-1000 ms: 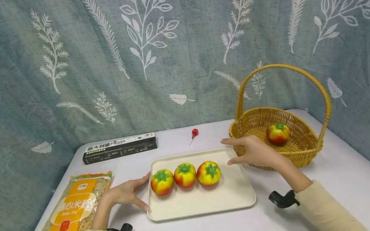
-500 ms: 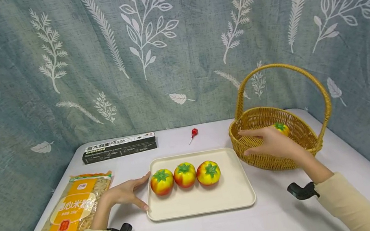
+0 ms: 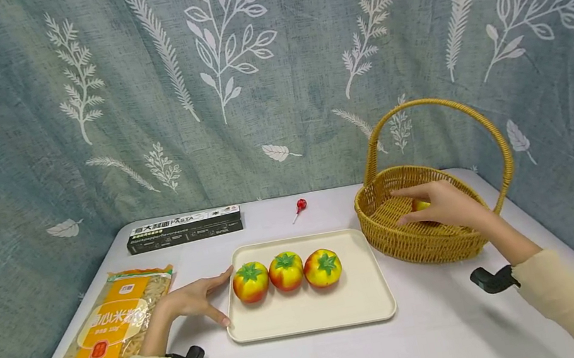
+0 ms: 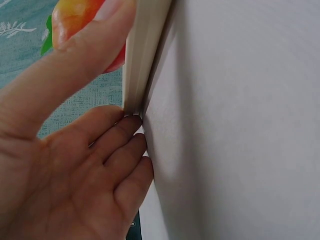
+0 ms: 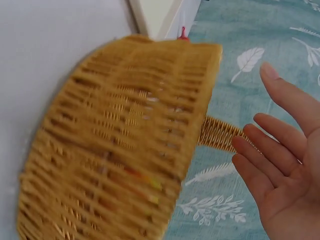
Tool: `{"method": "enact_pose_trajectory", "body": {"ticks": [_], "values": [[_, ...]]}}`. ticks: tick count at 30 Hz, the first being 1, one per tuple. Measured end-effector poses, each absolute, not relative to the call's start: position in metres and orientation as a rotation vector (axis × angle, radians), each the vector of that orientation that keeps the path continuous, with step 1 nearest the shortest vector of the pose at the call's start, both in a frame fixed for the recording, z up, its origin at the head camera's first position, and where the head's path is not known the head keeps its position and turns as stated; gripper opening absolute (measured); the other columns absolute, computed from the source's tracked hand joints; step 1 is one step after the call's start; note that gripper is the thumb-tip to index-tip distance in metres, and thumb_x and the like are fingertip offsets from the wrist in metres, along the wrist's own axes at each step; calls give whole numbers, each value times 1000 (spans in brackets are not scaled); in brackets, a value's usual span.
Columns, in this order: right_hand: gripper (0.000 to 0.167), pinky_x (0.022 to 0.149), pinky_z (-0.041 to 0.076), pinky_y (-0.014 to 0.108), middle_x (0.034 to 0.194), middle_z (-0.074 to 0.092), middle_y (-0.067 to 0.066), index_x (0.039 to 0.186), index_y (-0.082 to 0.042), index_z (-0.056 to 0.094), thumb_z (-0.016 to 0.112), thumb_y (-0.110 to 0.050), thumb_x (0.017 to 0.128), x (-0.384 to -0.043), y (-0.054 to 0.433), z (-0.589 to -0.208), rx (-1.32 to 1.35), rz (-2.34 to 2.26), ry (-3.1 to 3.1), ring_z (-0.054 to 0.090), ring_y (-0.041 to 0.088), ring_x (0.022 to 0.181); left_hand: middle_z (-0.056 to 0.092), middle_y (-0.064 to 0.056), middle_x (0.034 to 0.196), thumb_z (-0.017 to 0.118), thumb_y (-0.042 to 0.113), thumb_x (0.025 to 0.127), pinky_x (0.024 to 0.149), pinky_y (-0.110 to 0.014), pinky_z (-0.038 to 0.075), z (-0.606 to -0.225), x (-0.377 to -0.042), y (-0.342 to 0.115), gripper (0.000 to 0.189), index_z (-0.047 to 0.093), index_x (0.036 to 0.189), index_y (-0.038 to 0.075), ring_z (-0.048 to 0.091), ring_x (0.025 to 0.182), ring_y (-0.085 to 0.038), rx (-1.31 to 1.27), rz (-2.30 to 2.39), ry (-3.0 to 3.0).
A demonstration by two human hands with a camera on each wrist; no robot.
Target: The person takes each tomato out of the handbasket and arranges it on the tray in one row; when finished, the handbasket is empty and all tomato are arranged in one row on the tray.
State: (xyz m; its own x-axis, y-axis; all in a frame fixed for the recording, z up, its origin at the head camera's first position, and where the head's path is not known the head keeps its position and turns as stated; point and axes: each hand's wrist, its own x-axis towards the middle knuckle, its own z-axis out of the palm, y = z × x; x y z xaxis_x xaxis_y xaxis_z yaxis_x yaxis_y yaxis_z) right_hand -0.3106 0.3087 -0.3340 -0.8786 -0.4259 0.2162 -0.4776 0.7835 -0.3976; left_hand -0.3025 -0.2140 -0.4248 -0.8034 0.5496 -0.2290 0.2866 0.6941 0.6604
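Note:
My left hand touches the left edge of a cream tray, thumb and fingers spread along the rim. In the left wrist view its thumb lies over the rim beside a red-yellow tomato-like fruit. Three such fruits, a left one, a middle one and a right one, stand in a row on the tray. Over the wicker basket hovers my right hand, fingers extended and holding nothing. Another fruit in the basket is mostly hidden behind that hand.
At the back left lies a black pasta box. An orange noodle bag lies left of the left hand. A red lollipop is behind the tray. The basket's tall handle arches over its opening.
My right hand has moved right, from the tray's right edge to over the basket, and now covers most of the fruit inside. The left hand and tray have stayed put.

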Motion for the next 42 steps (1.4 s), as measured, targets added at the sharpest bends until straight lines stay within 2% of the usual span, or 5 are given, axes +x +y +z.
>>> {"method": "enact_pose_trajectory", "body": {"ticks": [2,6,10,28,42], "values": [[62,57,41,30,91,69,10,134,-12,59,75,-42,81,-315,313,-332,711,664,-2867,50,15,60,25,-26,153,89,29,66,113,-58,17,-425,-302,-214,112,22,152,2,21,140,-44,650,872,2491],[61,75,51,44,128,60,20,134,-9,58,74,-40,84,-324,320,-327,662,678,-2913,64,34,96,25,-27,152,89,29,66,113,-58,17,-425,-302,-215,112,22,152,1,22,140,-45,664,874,2492],[64,84,51,53,129,57,24,133,-4,58,72,-43,84,-331,322,-321,616,696,-2955,56,41,114,25,-27,152,89,29,66,113,-58,17,-426,-302,-215,112,22,152,1,21,140,-45,668,881,2491],[77,96,41,62,135,51,26,137,0,51,68,-53,84,-367,329,-303,483,666,-3110,42,48,125,25,-27,153,89,29,67,113,-57,16,-424,-301,-214,112,22,152,1,21,140,-44,664,869,2491],[61,97,41,60,135,53,23,134,-2,56,70,-38,87,-394,347,-319,561,633,-3261,44,46,125,26,-27,152,88,30,67,113,-57,17,-426,-302,-215,111,23,152,2,22,140,-45,683,864,2504]]}}
